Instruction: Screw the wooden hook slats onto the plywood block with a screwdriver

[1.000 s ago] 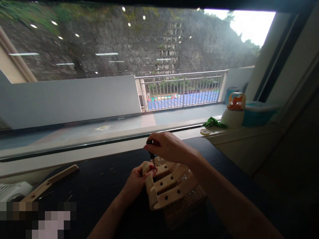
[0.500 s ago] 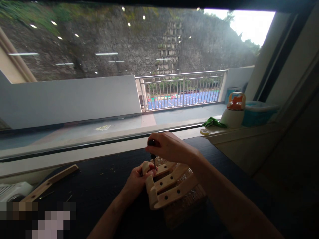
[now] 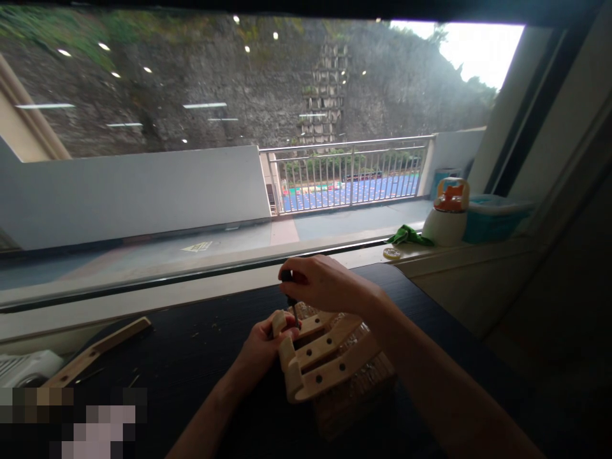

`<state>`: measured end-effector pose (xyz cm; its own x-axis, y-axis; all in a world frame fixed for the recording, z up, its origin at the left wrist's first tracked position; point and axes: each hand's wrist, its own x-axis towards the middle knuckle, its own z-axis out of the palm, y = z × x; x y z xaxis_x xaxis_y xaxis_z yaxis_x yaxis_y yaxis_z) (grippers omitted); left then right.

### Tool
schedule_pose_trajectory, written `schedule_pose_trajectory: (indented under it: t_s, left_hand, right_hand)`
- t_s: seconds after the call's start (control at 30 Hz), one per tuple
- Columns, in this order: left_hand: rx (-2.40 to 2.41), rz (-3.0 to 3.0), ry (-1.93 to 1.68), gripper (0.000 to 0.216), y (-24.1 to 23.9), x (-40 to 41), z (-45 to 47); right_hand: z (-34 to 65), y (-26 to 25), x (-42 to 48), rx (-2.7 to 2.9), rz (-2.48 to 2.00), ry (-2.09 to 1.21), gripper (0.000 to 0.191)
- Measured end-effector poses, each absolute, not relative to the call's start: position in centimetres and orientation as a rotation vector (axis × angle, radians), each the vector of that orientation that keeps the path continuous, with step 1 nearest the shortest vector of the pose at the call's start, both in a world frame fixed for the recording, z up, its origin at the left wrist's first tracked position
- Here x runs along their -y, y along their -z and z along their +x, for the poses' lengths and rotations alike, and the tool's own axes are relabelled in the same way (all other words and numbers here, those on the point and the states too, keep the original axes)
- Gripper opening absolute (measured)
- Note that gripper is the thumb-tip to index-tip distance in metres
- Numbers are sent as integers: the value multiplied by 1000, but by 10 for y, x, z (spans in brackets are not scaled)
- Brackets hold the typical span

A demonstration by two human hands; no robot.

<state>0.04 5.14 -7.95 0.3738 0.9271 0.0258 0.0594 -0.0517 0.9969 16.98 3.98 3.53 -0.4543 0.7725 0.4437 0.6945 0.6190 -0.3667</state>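
A pale wooden assembly of several curved slats with dark screw holes lies on a woven base on the dark table. My left hand is closed on the slats' near-left end, fingers wrapped round the end piece. My right hand is closed over the dark handle of a screwdriver, held upright with its shaft pointing down into the top slat beside my left fingers.
A loose wooden slat lies at the table's left, next to a white object. On the window sill at right stand a white and orange container, a teal box, a green cloth and a tape roll.
Nothing has visibly moved apart from a slight shift of my right hand's fingers round the screwdriver handle. The view tilts a little.
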Motion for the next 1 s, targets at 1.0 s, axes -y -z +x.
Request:
schedule_pose_trajectory:
  t_s: [1.0]
  left_hand:
    - [-957, 1492, -903, 20, 84, -55, 0]
  right_hand:
    - [170, -36, -42, 2191, -1131, -194, 20]
